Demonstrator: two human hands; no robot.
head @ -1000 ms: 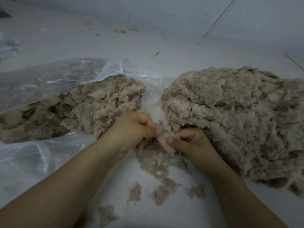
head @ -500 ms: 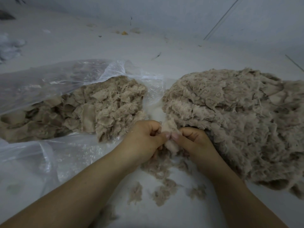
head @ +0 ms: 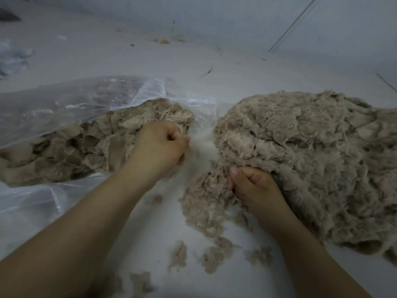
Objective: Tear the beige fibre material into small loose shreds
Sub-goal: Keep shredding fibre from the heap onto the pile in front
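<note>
A big mound of shredded beige fibre (head: 305, 164) lies on the right of the pale floor. On the left, flatter beige pieces (head: 81, 145) fill an open clear plastic bag (head: 71, 104). My left hand (head: 159, 147) is curled into a fist at the bag's mouth, and a blurred wisp of fibre stretches from it toward the mound. My right hand (head: 253, 186) is curled at the mound's near edge, its fingers tucked into the fibre there. A low spread of torn shreds (head: 204, 203) lies between and below the hands.
Small loose tufts (head: 217, 254) dot the floor near my forearms. Crumpled pale material (head: 12, 57) sits at the far left. Bits of debris (head: 164, 41) lie along the wall at the back.
My hands, pinching one small piece close together before, have pulled apart: the left moved up and left to the bag's mouth, the right dropped down to the mound's edge.
</note>
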